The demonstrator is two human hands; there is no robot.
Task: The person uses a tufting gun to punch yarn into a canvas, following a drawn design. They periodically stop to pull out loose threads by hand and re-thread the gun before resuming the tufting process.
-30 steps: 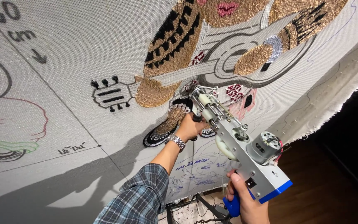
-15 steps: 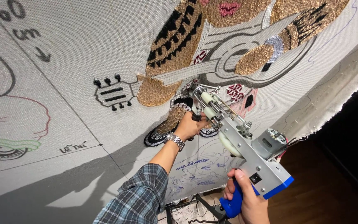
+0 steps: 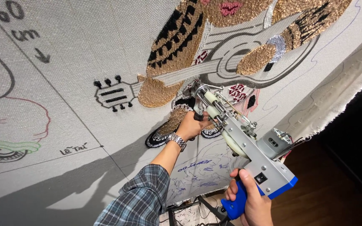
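my left hand (image 3: 190, 124) and right hand (image 3: 252, 203) grip the grey-and-blue metal tufting gun (image 3: 241, 142) — brown guitar figure (image 3: 214, 54) largely tufted, lower outlines on the white backing cloth (image 3: 76, 62) bare.

A pale woven backing cloth (image 3: 89, 62) is stretched taut and fills most of the view; it carries the work. On it sits a partly tufted picture: a guitar (image 3: 214, 62) in grey and black outline, with tan and black pile patches (image 3: 177, 37) above it (the loops look thick and shaggy). Drawn pen lines (image 3: 26, 109) cross the bare weave at left. Its frayed edge (image 3: 336, 104) hangs over dark wooden floor (image 3: 327, 196).
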